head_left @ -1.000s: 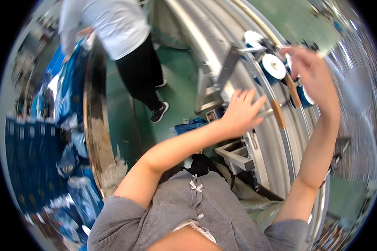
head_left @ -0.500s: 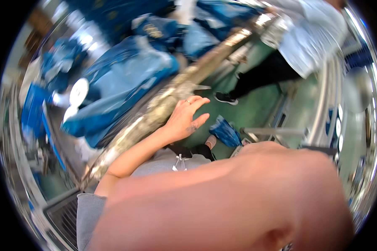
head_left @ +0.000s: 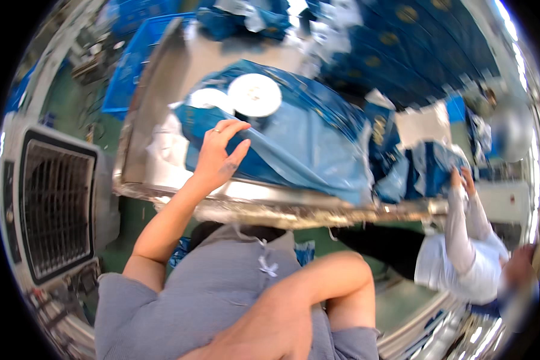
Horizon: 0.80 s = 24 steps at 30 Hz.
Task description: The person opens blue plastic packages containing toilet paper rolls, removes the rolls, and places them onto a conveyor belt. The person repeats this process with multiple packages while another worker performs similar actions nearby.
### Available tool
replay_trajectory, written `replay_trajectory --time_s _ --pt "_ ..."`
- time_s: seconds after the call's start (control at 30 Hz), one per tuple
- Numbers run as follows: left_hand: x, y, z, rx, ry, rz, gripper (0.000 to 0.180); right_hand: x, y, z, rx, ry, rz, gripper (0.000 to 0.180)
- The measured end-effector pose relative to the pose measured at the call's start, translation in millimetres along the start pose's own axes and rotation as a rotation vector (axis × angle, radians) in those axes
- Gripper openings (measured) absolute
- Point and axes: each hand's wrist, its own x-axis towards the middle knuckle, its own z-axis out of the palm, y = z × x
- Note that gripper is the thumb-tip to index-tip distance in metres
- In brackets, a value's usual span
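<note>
Currently left hand (head_left: pixel 217 157) is reaching, grip spread, over blue plastic sheeting (head_left: pixel 294 144) heaped mid-frame on the steel counter (head_left: pixel 162 120). Slippery folds are likely sliding off; right hand (head_left: pixel 264 336), lower frame, grip unreadable.

A long stainless-steel surface (head_left: pixel 162 144) with a raised, worn front edge crosses the view, bowed by the lens. Beneath it lies a green painted floor (head_left: pixel 120 222). At the left stands a grey metal machine with a dark wire-mesh grille (head_left: pixel 54 210). A blue plastic crate (head_left: pixel 126 72) sits beyond the surface's far left end. Bright light glares off curved polished metal at the lower right (head_left: pixel 462 336).
</note>
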Motion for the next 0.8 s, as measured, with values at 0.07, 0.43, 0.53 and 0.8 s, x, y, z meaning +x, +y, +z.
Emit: replay_trajectory --time_s 0.07,0.43,0.53,0.8 --pt "5.9 -36.0 -19.3 0.128 0.128 -0.050 0.029 -14.0 -22.1 -29.4 -0.154 0.001 0.085 0.031" --pt "26.6 -84.5 -25.2 0.032 0.048 -0.427 0.082 -138.7 -73.9 -242.4 -2.304 0.924 0.934 0.058" --pt "19.5 -70.6 -23.1 -0.153 -0.113 -0.391 0.089 -125.7 -61.3 -234.2 -2.355 0.861 1.235 0.061" --pt "-5.3 -81.6 -4.4 -0.582 -0.527 -0.324 0.112 -135.8 -67.4 -198.7 -2.248 0.834 1.357 0.038"
